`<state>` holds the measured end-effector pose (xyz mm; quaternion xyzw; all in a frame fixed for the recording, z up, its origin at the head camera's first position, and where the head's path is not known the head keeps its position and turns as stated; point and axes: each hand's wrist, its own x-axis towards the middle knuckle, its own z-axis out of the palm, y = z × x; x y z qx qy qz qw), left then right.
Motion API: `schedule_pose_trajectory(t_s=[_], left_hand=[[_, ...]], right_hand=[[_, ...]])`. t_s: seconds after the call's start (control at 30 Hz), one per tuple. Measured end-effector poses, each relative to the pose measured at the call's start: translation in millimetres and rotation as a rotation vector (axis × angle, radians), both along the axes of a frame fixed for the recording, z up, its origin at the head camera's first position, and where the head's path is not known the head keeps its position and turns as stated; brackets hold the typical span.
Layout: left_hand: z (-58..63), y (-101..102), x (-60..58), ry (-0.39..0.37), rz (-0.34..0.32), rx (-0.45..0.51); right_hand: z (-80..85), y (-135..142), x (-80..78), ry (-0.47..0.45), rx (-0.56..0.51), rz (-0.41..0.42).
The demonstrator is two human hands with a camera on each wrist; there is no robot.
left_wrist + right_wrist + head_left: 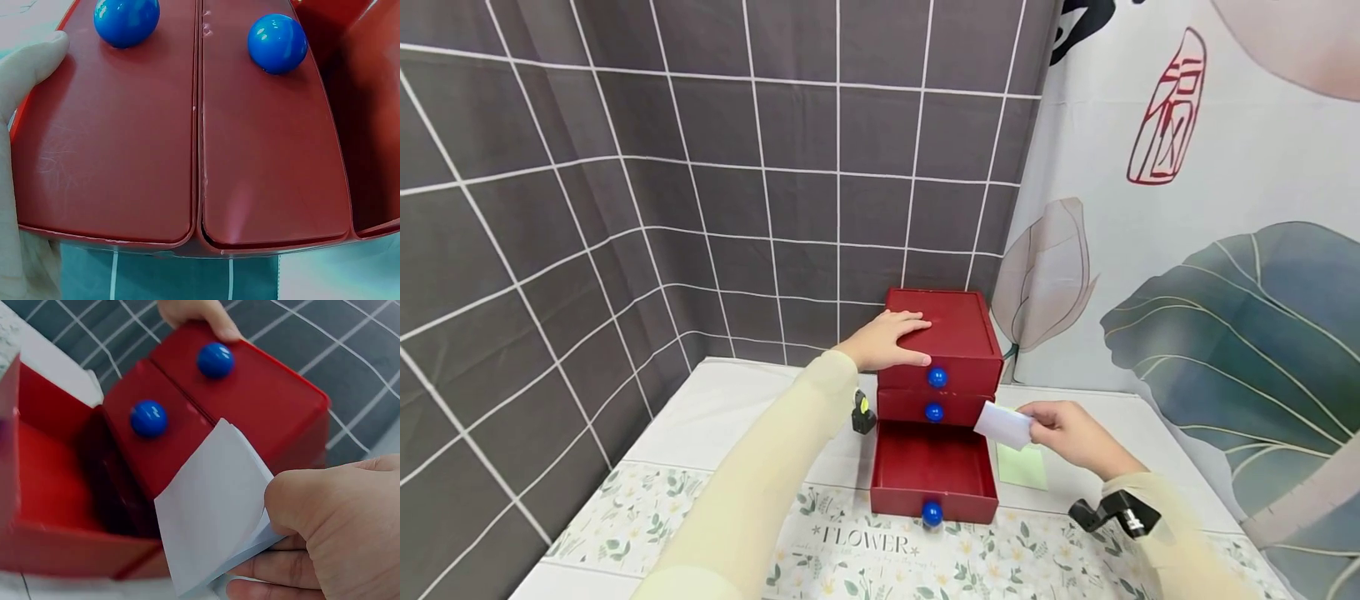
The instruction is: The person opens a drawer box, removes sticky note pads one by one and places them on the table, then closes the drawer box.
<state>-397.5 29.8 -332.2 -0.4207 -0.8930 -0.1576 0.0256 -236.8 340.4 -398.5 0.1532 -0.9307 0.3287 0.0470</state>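
A red chest of three drawers (955, 325) with round blue knobs stands on the table, its bottom drawer (934, 467) pulled out and bare inside. My left hand (891, 340) rests on the chest's top left edge, fingers stretched across the top; its thumb (37, 65) lies by the upper front edge in the left wrist view. With thumb and fingers my right hand (1067, 429) pinches several layers of white paper (212, 500) at one end. The paper slants beside the right side of the open drawer, overlapping the middle drawer front in the right wrist view.
A pale green sheet (1022, 468) lies on the table to the right of the drawer. The white tablecloth (842, 554) has a floral band with the word FLOWER. A dark gridded curtain (797, 200) and a white printed curtain (1075, 167) hang behind.
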Motion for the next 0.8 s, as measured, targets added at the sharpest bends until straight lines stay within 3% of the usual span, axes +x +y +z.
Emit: schedule_pose_trajectory(t_s=[0.4,0.67,0.8], left_hand=[[-0.3,0,2.5,0.010,-0.013,0.001],[1.4,2,3.4,0.011,-0.012,0.002],[0.6,0,2.0,0.014,-0.002,-0.001]], right_hand=[[-14.1,67,7.2,-0.056,0.189,-0.116],[-29.6,101,20.8,0.078,0.331,-0.133],[-36.7,109,24.9,0.086,0.368,-0.127]])
